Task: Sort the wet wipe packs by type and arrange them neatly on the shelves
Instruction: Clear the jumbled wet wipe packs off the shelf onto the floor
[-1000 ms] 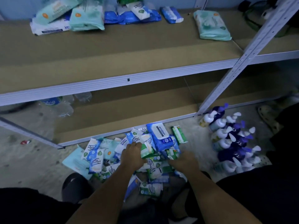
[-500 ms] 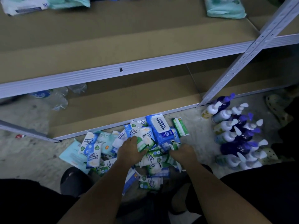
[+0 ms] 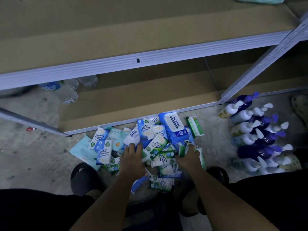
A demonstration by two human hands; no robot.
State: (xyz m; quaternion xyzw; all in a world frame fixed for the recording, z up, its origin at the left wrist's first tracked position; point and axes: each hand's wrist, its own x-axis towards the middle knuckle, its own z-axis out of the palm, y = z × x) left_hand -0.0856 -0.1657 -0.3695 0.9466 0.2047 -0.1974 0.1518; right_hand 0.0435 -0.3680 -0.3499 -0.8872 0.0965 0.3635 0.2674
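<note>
Pump bottles [image 3: 246, 127] beside wipe pile [image 3: 158, 142], left hand [image 3: 133, 157] flat, right hand [image 3: 188, 158] gripping green pack [image 3: 183, 150]

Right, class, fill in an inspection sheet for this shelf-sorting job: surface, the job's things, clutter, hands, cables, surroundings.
Surface: concrete floor in front of the lower shelf and upper shelf, both lined with brown board.
Job's things: pile of wet wipe packs lies unsorted on the floor, with a large blue pack at its back; a teal pack lies on the upper shelf.
Clutter: pump bottles right of the pile; clear plastic bottles on the floor at left.
Hands: left hand rests on the pile, grip unclear; right hand grips a green-and-white pack.
Cables: nothing seen.
Surroundings: metal upright at right; dim light.
</note>
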